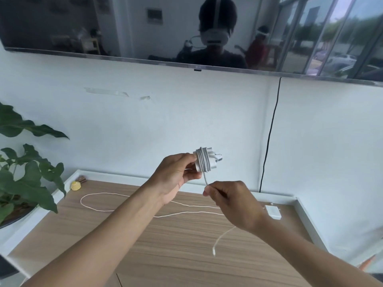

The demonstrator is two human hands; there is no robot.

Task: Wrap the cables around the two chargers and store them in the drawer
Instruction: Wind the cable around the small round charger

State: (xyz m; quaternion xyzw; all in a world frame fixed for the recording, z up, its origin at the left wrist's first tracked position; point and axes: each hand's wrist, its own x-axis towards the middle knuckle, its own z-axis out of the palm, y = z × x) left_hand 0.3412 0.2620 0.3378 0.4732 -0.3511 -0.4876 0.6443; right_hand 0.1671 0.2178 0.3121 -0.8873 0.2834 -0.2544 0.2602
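Both bare forearms reach in from the bottom edge over the wood-grain cabinet top with white rim (165, 235). Left hand (176, 177) is closed around the white block charger wound with several turns of white cable (204, 161), held up in the air above the surface. Right hand (232, 204) pinches that cable's free length just below the charger, fingers curled tight; the short loose tail with white plug tip (213, 253) hangs under the wrist.

Second flat white charger (273, 212) lies on the top at right, its long thin white cable (116, 194) sprawled unwound across the wood.

Step, as I judge: finishing wrap of first charger. Next calls for looping the last tail round and securing the end, then doing the second one. No drawer visible in frame.

Small logo on the wall-mounted black TV screen's (103, 27) lower bezel, too blurred to read. No other writing legible.
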